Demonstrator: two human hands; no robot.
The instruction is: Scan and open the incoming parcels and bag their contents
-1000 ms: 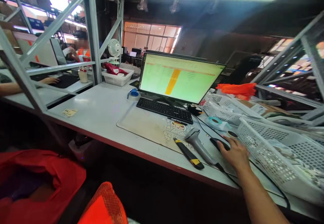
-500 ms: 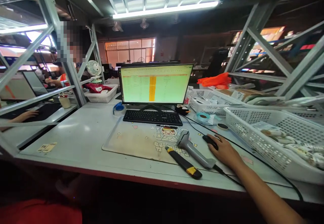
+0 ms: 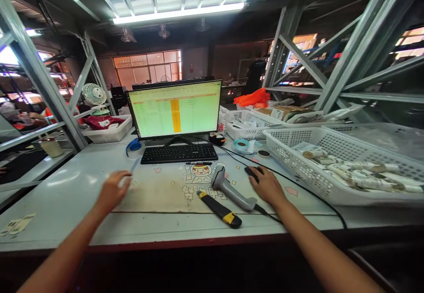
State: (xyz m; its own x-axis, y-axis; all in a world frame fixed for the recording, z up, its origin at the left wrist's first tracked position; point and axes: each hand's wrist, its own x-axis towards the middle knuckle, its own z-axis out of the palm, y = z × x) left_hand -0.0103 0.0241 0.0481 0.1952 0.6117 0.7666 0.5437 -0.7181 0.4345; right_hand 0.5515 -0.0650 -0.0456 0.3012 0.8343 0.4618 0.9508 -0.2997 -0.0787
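Note:
My right hand (image 3: 266, 185) rests over a black computer mouse (image 3: 252, 173) on the desk mat (image 3: 155, 196), its fingers draped on it. My left hand (image 3: 114, 189) is over the mat's left edge, slightly blurred, fingers loosely bent and apart, holding nothing. Between my hands lie a grey barcode scanner (image 3: 233, 190) with a cable and a black-and-yellow utility knife (image 3: 218, 209). Behind them sits a black keyboard (image 3: 179, 153) with a pen (image 3: 198, 163) before it. A monitor (image 3: 175, 107) shows a table with an orange column.
A white basket (image 3: 294, 165) of wrapped rolls stands right, with another basket (image 3: 243, 129) behind. Tape rolls (image 3: 241, 145) lie beside the mat. Blue tape (image 3: 134, 146) is left of the keyboard. A metal post (image 3: 43, 72) and a small fan (image 3: 94, 94) stand left.
My left hand has come into view over the left side of the mat. The camera has turned right, so things sit further left. My right hand stays on the mouse.

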